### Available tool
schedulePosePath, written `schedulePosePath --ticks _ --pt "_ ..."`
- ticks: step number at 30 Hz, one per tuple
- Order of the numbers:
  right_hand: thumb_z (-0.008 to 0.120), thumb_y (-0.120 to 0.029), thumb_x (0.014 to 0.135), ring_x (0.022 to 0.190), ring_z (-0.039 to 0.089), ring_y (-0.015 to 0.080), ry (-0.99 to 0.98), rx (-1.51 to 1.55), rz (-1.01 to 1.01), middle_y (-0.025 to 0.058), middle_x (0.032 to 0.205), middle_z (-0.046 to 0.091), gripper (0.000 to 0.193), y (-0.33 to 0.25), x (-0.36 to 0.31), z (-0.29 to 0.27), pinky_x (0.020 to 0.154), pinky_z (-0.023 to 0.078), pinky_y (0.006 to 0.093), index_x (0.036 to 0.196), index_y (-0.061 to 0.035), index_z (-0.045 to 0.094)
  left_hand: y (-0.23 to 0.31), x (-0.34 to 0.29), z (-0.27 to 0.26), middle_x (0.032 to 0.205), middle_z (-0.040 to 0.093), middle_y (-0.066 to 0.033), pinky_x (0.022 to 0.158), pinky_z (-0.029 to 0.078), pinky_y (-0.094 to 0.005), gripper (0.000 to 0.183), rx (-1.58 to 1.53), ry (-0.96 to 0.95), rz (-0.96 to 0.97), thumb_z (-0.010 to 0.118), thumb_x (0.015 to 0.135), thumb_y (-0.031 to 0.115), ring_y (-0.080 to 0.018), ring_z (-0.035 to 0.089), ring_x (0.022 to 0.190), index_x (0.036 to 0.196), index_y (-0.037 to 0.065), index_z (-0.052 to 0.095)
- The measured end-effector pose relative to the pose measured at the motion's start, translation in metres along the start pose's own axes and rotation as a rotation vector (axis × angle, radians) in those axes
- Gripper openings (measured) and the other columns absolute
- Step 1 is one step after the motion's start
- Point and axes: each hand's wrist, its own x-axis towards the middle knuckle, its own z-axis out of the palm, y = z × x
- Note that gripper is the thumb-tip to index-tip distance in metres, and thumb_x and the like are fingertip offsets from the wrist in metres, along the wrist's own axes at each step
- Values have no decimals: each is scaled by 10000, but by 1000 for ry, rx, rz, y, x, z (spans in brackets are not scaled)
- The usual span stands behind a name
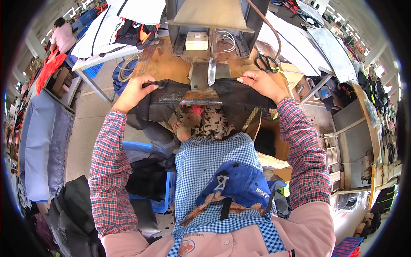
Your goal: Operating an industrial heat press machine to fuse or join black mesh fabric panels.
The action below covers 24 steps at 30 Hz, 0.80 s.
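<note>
A dark, sheer mesh fabric (167,94) is stretched across the front edge of the wooden worktable (167,60). My left hand (136,92) pinches its left end between thumb and fingers. The right end is pinched the same way by my right hand (263,85). Between the hands, the cloth's middle lies at a metal plate (199,76) set in the tabletop. Just above that plate stands an upright metal rod with a clear tip (211,73), part of the machine (209,15). Loose fabric hangs below the table edge over my lap.
Black-handled scissors (266,63) lie on the table right of the machine. A white switch box (197,40) sits at its base. By my left leg is a blue crate (160,205) holding black cloth. White sheets (295,43) cover side tables. Another person (64,36) is far left.
</note>
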Motion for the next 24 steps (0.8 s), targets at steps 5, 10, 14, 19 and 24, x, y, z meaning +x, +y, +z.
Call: schedulePosePath --ticks 5,10,14,19,24 --pt "651 -296 973 686 471 112 129 -39 -100 63 710 483 282 14 -25 -18 662 433 298 879 -32 624 21 -21 -9 817 606 -27 745 471 -269 165 -90 -71 -44 714 898 109 -86 544 793 960 -20 631" --pt "623 -237 1001 732 429 34 262 263 53 -62 740 476 252 49 -104 -49 667 389 226 846 -38 612 80 -36 5 738 568 31 608 431 -258 273 -251 -445 -119 717 927 282 -55 500 691 911 16 659" --pt "610 -225 1011 737 412 30 228 383 20 -85 752 469 218 -1 -148 -47 670 389 220 888 -46 618 152 -38 74 806 637 -4 634 452 -258 438 -473 -533 -49 659 966 366 -67 548 725 1231 22 599" --pt "616 -237 1004 720 485 47 81 395 30 -58 774 539 212 -41 -164 -40 665 435 226 920 -44 638 191 -32 144 789 628 -17 639 441 -247 450 -708 -460 -78 606 997 378 -75 550 718 1239 0 583" --pt "631 -224 996 775 498 39 -39 656 -28 -53 837 562 221 -56 -156 -3 697 440 227 1076 -18 632 197 -19 160 699 573 -3 606 419 -253 350 -607 -259 -85 551 1024 307 -70 515 672 854 10 624"
